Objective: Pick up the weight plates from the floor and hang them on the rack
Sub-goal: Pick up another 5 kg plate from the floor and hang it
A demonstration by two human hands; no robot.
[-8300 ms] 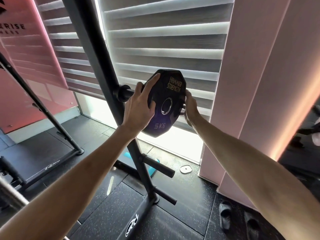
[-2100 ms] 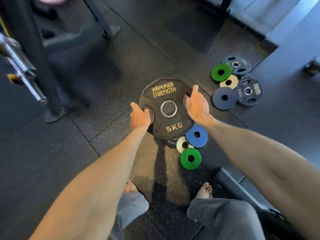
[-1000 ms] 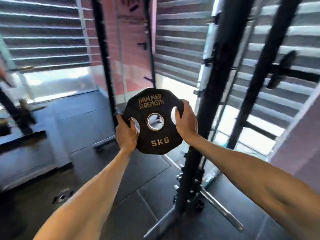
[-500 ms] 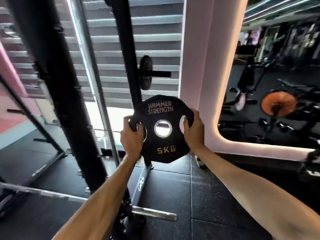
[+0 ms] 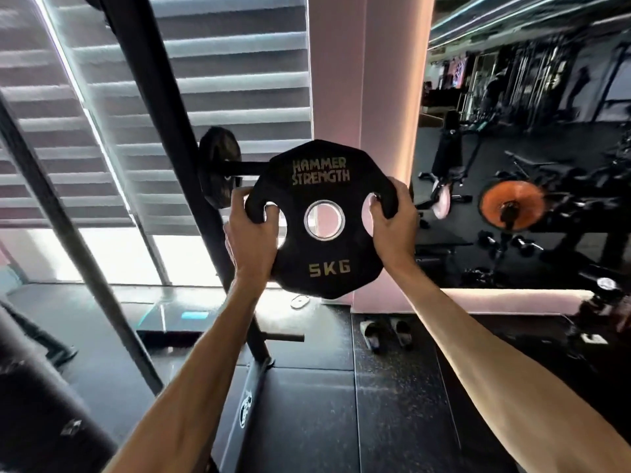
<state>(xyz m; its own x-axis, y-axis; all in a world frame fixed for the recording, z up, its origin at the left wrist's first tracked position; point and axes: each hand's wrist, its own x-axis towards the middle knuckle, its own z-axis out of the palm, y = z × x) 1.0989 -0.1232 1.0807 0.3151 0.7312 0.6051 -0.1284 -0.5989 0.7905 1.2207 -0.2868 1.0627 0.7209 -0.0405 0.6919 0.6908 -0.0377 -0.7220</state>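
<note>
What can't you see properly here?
Head view, all of these:
Peg tip: hidden behind the held plate.
Hung plate: edge-on, label unreadable.
Rack top: cut off by the upper edge.
Machines at right: blurred.

One wide camera, worn on my head.
It faces forward and a little down, close behind my left hand point(image 5: 251, 233) and right hand point(image 5: 392, 230), with the rack point(image 5: 160, 114) just beyond them.
</note>
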